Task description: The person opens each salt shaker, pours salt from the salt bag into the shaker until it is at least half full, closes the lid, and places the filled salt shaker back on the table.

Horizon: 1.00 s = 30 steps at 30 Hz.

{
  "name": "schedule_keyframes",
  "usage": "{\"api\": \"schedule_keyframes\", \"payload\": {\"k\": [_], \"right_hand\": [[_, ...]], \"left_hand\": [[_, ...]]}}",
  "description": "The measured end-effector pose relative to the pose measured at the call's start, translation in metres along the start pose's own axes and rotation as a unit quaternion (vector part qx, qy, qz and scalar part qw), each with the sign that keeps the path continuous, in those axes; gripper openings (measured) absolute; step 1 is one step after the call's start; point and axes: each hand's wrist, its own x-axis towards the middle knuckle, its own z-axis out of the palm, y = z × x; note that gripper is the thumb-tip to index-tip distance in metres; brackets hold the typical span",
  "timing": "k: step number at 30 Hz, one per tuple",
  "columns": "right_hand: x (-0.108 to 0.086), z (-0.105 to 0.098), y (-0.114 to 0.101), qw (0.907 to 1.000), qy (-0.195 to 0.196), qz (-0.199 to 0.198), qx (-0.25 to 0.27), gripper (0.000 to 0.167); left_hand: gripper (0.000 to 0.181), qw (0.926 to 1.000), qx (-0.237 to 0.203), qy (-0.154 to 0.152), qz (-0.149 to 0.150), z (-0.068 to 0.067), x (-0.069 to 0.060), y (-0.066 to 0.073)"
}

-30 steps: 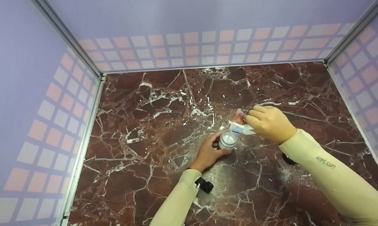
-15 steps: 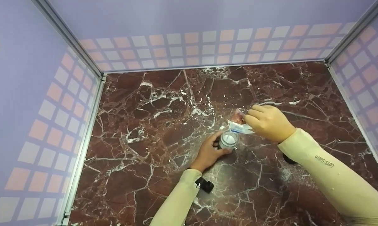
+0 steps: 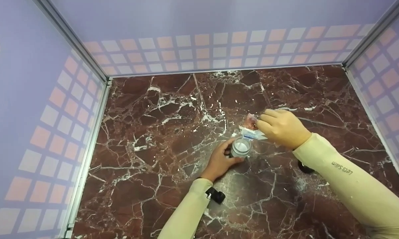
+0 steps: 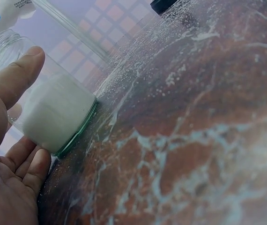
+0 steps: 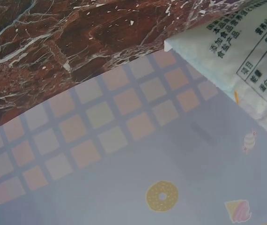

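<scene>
A clear glass jar (image 3: 241,148) stands on the marble-patterned tabletop, part-filled with white grains. My left hand (image 3: 219,162) holds it from the side, thumb and fingers round the glass. In the left wrist view, the thumb (image 4: 23,75) lies across the jar (image 4: 58,112). Over the far rim my right hand (image 3: 280,129) grips a printed salt bag (image 3: 251,133), tilted with its lower end at the jar's mouth. The right wrist view shows the bag's printed side (image 5: 250,61) but no fingers. I cannot make out grains falling.
A black round object (image 3: 305,167), perhaps a lid, lies partly beneath the right forearm. White grains (image 4: 173,77) are scattered over the tabletop (image 3: 146,199). Lilac panels with pink and white squares (image 3: 219,51) enclose the back and sides.
My right hand and the bag have shifted slightly up and to the left. The left hand and jar stay in place.
</scene>
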Motion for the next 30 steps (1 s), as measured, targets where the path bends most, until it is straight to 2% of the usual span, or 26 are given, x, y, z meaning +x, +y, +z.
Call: {"api": "schedule_keyframes", "payload": {"k": [8,22,30], "right_hand": [[-0.0027,0.0005,0.0025,0.9999,-0.006,-0.005,0.011,0.029],[-0.0039,0.0044,0.0028,0.9997,-0.01,-0.021,0.004,0.03],[-0.0065,0.0054,0.0041,0.9998,-0.012,-0.01,0.011,0.028]], "left_hand": [[0.079,0.9999,-0.003,0.001,-0.011,0.0006,-0.0015,-0.0004],[0.081,1.0,-0.006,-0.002,-0.006,0.0022,0.0009,0.0002],[0.08,0.9999,-0.013,-0.002,-0.01,-0.0002,0.0003,0.0023]]}}
